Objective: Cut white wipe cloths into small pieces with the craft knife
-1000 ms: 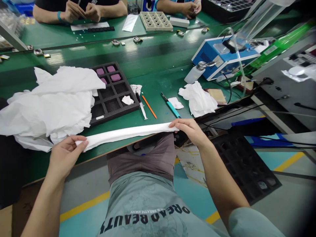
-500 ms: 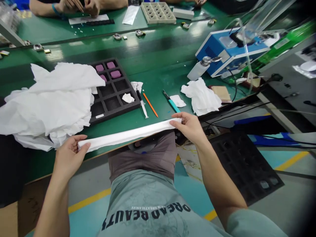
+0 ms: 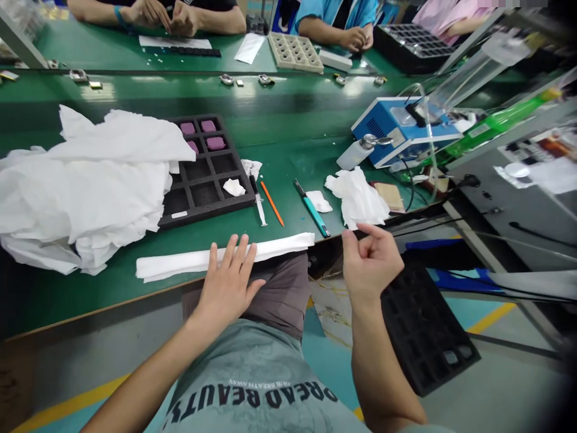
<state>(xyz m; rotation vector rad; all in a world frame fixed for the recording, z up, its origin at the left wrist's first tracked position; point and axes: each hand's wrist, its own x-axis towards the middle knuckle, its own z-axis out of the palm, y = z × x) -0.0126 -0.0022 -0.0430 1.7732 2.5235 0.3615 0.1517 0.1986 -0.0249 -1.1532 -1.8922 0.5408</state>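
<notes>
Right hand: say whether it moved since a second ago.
Yes. The right hand left the white strip's end, shifting right, beyond the green table's edge.

The green table is covered with work things. A folded white cloth strip is laid along its near edge, under the fingers of the left hand. Just beyond those fingers a syringe, an orange pencil and a teal-handled knife are laid side by side. A black foam tray is set farther beyond, and white cloths are heaped to their left.
</notes>
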